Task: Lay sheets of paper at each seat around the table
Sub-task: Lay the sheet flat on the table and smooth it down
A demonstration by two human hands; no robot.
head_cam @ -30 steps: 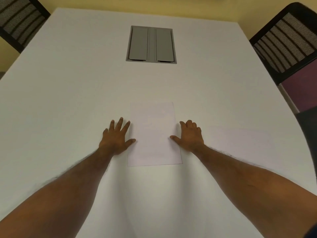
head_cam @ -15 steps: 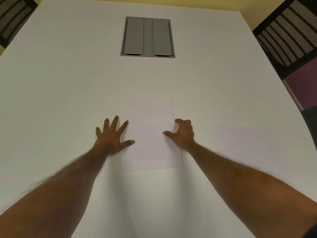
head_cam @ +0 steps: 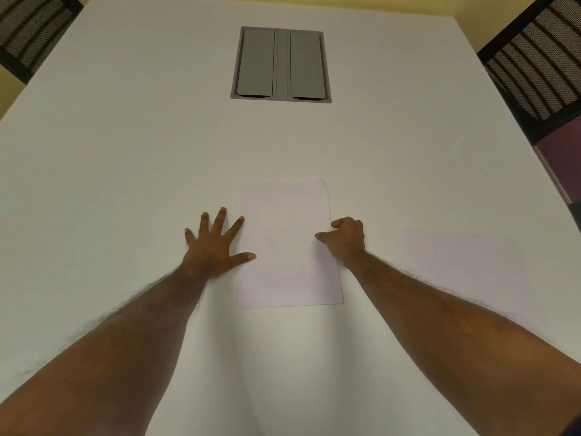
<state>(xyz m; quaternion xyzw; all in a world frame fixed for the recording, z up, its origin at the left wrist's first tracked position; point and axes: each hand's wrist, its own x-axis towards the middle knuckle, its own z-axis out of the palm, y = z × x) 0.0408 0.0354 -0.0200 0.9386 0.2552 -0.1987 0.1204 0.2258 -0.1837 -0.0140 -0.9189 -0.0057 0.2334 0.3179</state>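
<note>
White rectangular tabletop (head_cam: 125,184) fills the view. Two black mesh-backed chairs stand at its far corners: one far left (head_cam: 28,29), one far right (head_cam: 540,64). Grey rectangular two-flap cable hatch (head_cam: 280,65) set flush in the tabletop, centred toward the far edge.

Second white paper sheet (head_cam: 462,262), faint against the surface, lies flat toward the right edge, well apart from both hands.

White portrait sheet of paper (head_cam: 287,247) lies flat at the tabletop centre, between the two hands, long sides running toward the far edge.

Left hand (head_cam: 213,250): palm down on the tabletop just beside the sheet's left long edge, fingers splayed wide, holding nothing; thumb tip and index tip reach onto the edge of the sheet.

Right hand (head_cam: 345,239): at the sheet's right long edge, fingers curled in narrow, thumb tip resting on the paper; whether the edge is pinched cannot be told
</note>
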